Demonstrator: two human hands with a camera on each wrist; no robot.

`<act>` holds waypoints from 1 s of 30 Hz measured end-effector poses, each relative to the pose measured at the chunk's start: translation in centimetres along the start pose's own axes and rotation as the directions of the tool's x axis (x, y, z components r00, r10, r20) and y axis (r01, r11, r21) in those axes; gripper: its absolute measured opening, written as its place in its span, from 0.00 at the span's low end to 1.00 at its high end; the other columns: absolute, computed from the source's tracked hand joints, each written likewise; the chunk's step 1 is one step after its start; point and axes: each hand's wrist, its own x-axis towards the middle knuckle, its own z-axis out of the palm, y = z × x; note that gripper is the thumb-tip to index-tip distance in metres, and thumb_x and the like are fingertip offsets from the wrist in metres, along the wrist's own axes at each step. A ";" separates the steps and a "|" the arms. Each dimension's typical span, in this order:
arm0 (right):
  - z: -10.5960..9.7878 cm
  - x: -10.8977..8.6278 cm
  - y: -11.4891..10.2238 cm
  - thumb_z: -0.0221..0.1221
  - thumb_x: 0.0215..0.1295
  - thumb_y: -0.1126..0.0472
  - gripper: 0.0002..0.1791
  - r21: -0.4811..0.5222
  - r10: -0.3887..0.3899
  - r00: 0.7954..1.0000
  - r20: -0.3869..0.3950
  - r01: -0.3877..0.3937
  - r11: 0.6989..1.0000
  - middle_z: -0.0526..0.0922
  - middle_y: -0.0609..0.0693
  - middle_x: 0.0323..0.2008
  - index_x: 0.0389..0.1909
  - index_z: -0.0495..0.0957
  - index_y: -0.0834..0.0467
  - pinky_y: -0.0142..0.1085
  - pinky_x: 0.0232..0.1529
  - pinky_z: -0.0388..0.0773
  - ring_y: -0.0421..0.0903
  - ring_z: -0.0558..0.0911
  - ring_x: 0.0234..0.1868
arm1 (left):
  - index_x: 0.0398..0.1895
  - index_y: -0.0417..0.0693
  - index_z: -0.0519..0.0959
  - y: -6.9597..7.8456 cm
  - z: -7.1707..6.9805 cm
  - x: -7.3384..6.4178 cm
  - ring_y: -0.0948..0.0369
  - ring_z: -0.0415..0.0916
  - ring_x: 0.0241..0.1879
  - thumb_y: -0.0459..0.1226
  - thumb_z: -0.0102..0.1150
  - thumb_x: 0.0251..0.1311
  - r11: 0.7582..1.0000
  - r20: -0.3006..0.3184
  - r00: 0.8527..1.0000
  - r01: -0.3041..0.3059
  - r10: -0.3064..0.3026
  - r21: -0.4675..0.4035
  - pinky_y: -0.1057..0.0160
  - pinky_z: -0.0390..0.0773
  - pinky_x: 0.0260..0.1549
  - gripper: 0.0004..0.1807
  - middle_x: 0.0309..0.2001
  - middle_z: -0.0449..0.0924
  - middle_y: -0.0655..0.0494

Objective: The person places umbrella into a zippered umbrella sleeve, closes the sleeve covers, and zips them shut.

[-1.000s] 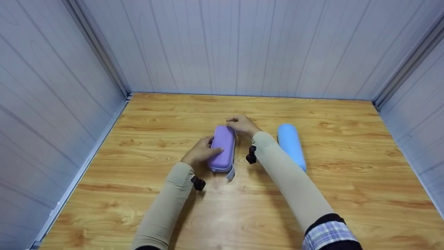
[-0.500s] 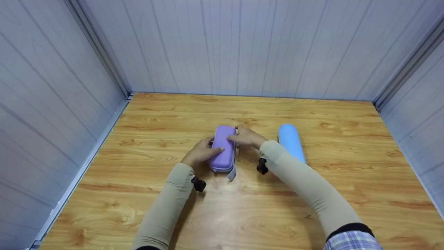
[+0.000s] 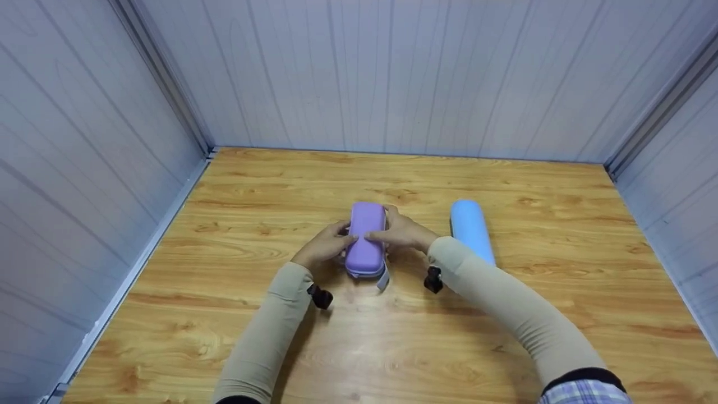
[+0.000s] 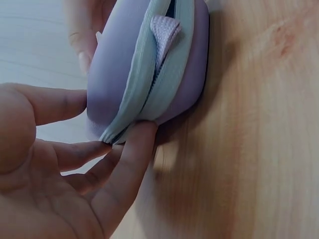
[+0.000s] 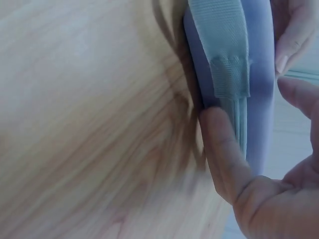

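Near the middle of the table [image 3: 359, 348], the head view shows a purple case [image 3: 364, 255] lying lengthwise away from the person, between two bare hands. The left hand [image 3: 324, 245] grips it on the left side, thumb on the edge of the top and fingers down at the side. The right hand [image 3: 406, 231] grips it from the right, thumb laid across the top and fingers along that side. A pale strap [image 3: 383, 279] hangs at the near right corner. To the right, apart from the case, lies a long, rounded blue object [image 3: 471, 230], its near end close behind the right sleeve [image 3: 505, 297]. Pale walls [image 3: 359, 73] stand round the table on three sides.

From the left wrist, the left hand's thumb presses the purple shell while the other fingers meet the pale zip [image 4: 154, 79] and the edge below it, so the case is pinched between them. A small woven loop [image 4: 166, 32] sticks out over the zip.

From the right wrist, one finger lies flat against the case's side just below the strap, the thumb tip at the upper edge; whether it presses there I cannot tell.
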 end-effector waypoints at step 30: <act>0.2 -0.2 0.8 0.68 0.62 0.45 0.59 -0.034 -0.016 0.999 -0.038 0.015 0.999 0.66 0.68 0.68 0.80 0.38 0.59 0.43 0.51 0.80 0.57 0.77 0.58 | 0.73 0.45 0.67 1.7 -1.7 5.1 0.50 0.70 0.63 0.50 0.43 0.77 0.900 -0.092 0.996 0.028 0.014 0.435 0.50 0.67 0.64 0.29 0.66 0.71 0.43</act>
